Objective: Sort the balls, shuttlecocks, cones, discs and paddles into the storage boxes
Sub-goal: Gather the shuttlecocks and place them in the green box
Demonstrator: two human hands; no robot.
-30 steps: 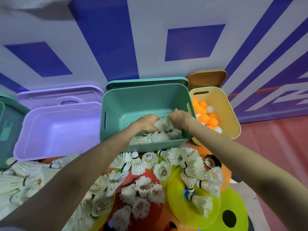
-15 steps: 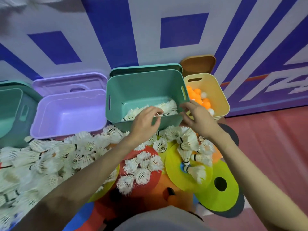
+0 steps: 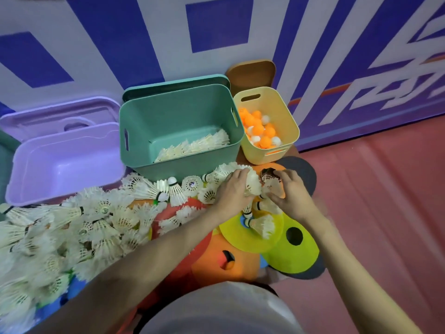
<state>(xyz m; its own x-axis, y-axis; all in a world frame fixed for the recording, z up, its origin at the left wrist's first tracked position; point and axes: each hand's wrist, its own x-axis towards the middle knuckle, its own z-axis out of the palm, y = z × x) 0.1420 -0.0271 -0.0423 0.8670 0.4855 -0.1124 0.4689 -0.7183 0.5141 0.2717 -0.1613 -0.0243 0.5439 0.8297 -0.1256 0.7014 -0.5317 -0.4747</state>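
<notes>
1. Head view: red floor [image 3: 375,189] under a blue-and-white wall, boxes lined along it. Both hands gather shuttlecocks [image 3: 96,222] just before the green box [image 3: 183,112]; left hand [image 3: 232,191] curls round a white one, right hand [image 3: 292,194] pinches others between fingertips.
2. Judgement: stack skirts nose-to-tail and grip the corks, so feathers aren't crushed.
3. Half a second earlier both hands were at the box rim, fingers apart; now they are lower, clamped on the pile.

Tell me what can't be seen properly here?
- Discs, head view: partly buried under shuttlecocks and arms.
- Dark green box: cut off by the left edge.
- Print on shuttlecock corks: too small.
- Shuttlecock count in left hand and right hand: fingers hide it.
</notes>
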